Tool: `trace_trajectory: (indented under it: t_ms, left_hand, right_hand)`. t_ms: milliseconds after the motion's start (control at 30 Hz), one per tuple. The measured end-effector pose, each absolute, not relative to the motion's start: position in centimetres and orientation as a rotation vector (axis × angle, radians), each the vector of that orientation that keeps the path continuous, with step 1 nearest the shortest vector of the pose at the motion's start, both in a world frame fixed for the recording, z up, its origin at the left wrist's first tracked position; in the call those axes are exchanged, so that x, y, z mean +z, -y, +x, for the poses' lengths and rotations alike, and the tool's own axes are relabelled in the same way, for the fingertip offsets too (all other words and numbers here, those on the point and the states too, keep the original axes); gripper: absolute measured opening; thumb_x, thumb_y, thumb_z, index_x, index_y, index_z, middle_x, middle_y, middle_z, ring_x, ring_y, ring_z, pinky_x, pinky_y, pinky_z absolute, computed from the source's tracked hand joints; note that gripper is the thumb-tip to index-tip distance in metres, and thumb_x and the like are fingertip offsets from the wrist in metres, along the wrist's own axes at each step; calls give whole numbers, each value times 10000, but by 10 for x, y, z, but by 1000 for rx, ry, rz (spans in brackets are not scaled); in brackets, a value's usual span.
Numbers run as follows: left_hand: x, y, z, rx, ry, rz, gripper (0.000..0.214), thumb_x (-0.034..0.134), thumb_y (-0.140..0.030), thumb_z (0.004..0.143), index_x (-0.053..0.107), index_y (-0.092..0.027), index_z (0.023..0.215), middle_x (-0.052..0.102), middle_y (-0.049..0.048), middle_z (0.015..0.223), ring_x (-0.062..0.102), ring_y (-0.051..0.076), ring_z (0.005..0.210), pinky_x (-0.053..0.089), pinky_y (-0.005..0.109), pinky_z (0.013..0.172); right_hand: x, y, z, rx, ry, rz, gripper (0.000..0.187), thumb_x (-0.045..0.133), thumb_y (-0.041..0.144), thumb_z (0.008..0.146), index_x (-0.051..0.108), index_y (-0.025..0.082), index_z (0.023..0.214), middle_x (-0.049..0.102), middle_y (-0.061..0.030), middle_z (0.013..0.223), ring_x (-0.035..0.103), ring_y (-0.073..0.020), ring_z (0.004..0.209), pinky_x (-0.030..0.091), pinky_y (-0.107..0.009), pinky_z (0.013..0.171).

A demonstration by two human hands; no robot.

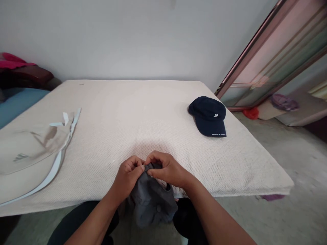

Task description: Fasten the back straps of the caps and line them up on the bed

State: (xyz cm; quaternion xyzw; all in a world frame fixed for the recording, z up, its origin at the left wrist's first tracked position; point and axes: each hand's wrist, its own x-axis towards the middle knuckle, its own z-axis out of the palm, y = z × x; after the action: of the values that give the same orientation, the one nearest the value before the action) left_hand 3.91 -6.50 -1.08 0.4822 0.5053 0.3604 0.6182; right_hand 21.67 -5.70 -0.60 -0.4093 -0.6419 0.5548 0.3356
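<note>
A dark grey cap hangs from both hands at the front edge of the bed-like surface, its back strap and opening upward. My left hand is closed, pinching the strap with thumb and fingers. Right beside it, my right hand also pinches the strap, thumb below and fingers above. The fingertips of the two hands almost meet. The rest of the grey cap droops below the edge, above my lap. A navy blue cap with white lettering lies to the right, its brim toward me.
White textured cloth covers the surface. A large beige bag-like item with a three-stripe logo lies at the left. A pale wall stands behind, and a sliding glass door is at the right.
</note>
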Motion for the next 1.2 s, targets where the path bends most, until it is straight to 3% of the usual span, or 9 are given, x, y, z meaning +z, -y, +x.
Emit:
trace_trajectory:
  t_ms: [100,267,500,667,767,967,1200]
  left_hand:
    - [-13,64,40,832,-1115,950,193,595,-212,735,433,-191,631,445,-60,590,368,77,510,289,194,469]
    - [-14,62,40,710,-987,711,97,614,-193,716,570,-171,800,541,-29,648,486,93,556,370,207,534]
    - [-19,64,39,728,-894,692,26,601,-162,713,607,-152,736,546,-21,597,472,81,503,355,196,503]
    - [-16,61,33,783,-878,579,62,599,-183,712,634,-151,753,599,6,625,525,112,544,410,222,548]
    - [-12,58,29,749,-852,605,68,629,-206,703,635,-142,724,597,12,621,522,115,541,402,219,529]
    - [-11,55,30,578,-880,736,137,700,-256,722,651,-128,730,597,11,626,504,93,520,370,197,501]
    - [-1,35,24,905,-776,351,140,641,-278,776,617,-165,697,627,-17,601,586,113,536,495,236,602]
  right_hand:
    - [-6,57,215,1451,1643,-1043,184,637,114,715,610,186,882,550,34,754,482,-97,700,363,-221,617]
    - [-13,57,214,1504,1562,-1000,186,691,159,711,606,181,875,538,34,750,478,-99,707,369,-226,638]
    - [-15,58,209,1625,1412,-925,184,715,193,706,583,176,833,526,36,726,468,-88,666,359,-219,595]
    - [-15,53,217,1850,1321,-800,278,687,266,745,594,192,997,498,60,627,427,-63,499,329,-201,473]
    - [-16,52,222,1848,1265,-816,222,639,288,790,601,177,979,461,74,543,399,-57,435,293,-193,425]
    - [-17,50,221,1781,1011,-853,220,680,298,756,578,187,917,473,75,569,394,-50,433,308,-197,436]
    - [-14,55,225,1999,1053,-878,210,654,344,785,630,173,904,573,16,699,498,-78,578,366,-207,531]
